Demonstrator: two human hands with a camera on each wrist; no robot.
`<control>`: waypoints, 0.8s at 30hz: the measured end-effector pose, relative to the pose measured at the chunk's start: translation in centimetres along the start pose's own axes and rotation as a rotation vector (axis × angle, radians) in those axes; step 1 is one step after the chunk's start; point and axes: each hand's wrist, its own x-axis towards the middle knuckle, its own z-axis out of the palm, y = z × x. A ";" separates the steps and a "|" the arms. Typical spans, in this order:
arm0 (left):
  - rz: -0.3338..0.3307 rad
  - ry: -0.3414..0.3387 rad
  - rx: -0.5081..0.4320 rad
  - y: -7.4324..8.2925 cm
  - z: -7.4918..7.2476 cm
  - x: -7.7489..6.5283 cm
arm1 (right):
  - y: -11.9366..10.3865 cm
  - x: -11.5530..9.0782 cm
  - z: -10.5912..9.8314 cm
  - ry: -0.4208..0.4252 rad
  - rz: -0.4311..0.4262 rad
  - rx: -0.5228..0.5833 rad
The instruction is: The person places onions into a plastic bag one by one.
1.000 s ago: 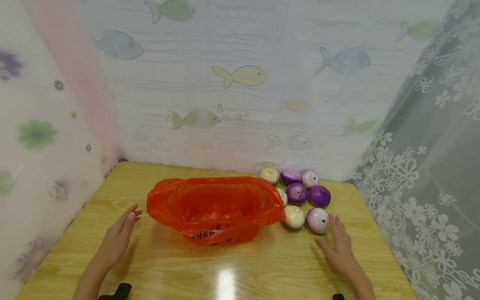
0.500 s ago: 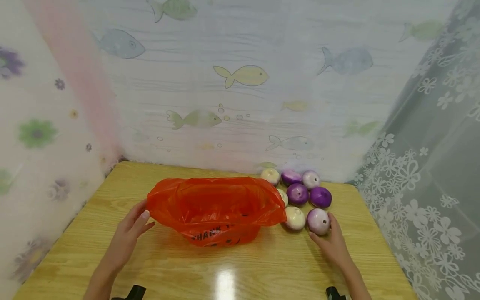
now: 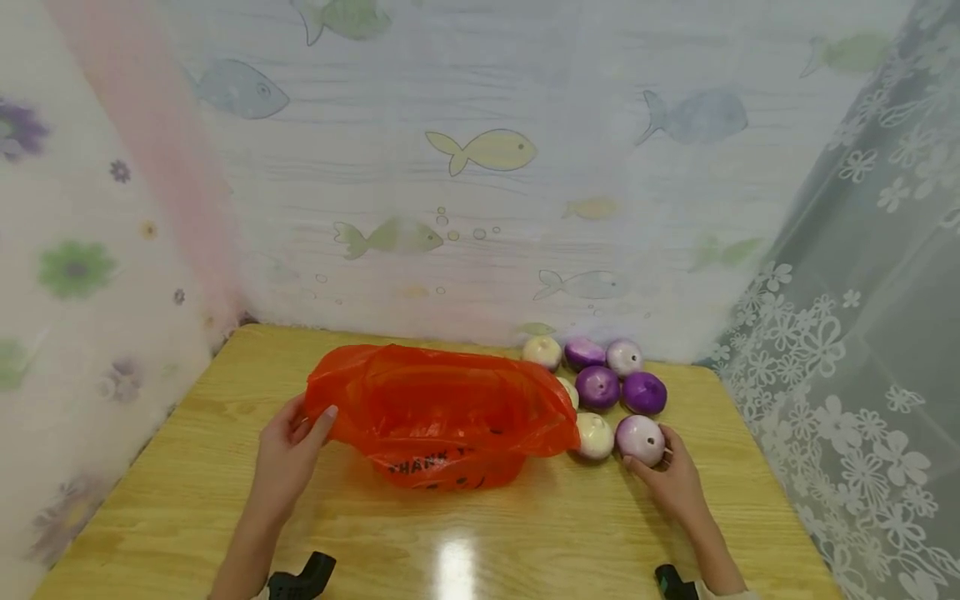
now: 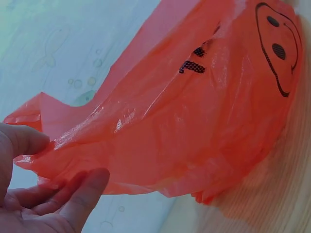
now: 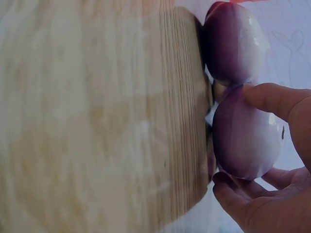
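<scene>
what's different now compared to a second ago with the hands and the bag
The left hand has moved right and now grips the left end of the red bag, nudging that end slightly right. The right hand has closed its thumb and fingers around the nearest purple-white round vegetable, which has hardly moved. The other round vegetables stayed put.

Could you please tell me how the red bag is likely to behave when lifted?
The red bag will probably flop and crumple, since its thin, translucent walls are creased. It may feel slightly slippery, given its glossy highlights. Its wide, open mouth could fold over if raised from one side.
</scene>
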 end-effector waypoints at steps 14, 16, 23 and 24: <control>-0.044 0.185 -0.142 0.0 2.1 1.1 | 0.0 -0.5 -0.1 0.052 0.066 0.073; -0.035 0.204 -0.151 -0.1 2.2 1.1 | -0.2 -0.6 -0.1 0.057 0.063 0.081; -0.008 0.261 -0.199 -0.5 2.6 1.2 | -1.3 -1.0 -0.4 0.064 0.024 0.146; -0.008 0.270 -0.206 -0.6 2.6 1.3 | -1.6 -1.0 -0.4 0.062 0.014 0.174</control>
